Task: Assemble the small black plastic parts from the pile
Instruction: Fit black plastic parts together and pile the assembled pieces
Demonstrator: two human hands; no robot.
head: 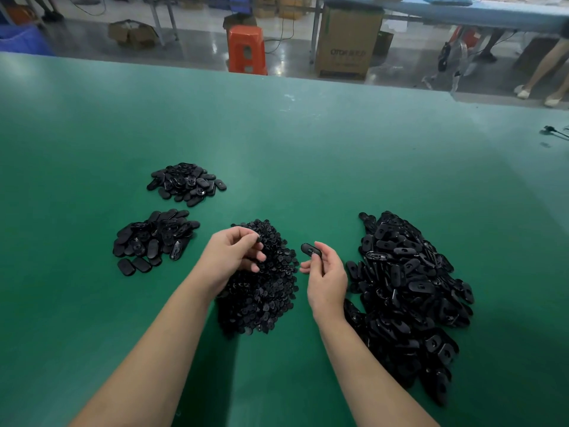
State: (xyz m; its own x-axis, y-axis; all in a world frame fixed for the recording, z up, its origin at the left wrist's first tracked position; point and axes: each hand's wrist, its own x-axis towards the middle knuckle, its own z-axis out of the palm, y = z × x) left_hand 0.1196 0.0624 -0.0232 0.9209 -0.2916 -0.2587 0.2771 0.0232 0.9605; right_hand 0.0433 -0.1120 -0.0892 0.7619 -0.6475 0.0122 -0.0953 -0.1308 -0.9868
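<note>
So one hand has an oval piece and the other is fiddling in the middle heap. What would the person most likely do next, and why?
Probably bring the hands together and press a small piece into the oval part. The right hand pinches that part, held up clear of the table, while the left hand curls its fingers over the middle pile, seemingly picking a small piece, though I cannot see one in its grip.

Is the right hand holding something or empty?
Holding. The right hand pinches one oval black part at its fingertips, lifted clear of the green table.

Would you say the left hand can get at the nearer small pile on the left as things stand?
Probably yes: the left hand hovers over the middle pile, and only bare green table separates it from that pile.
</note>
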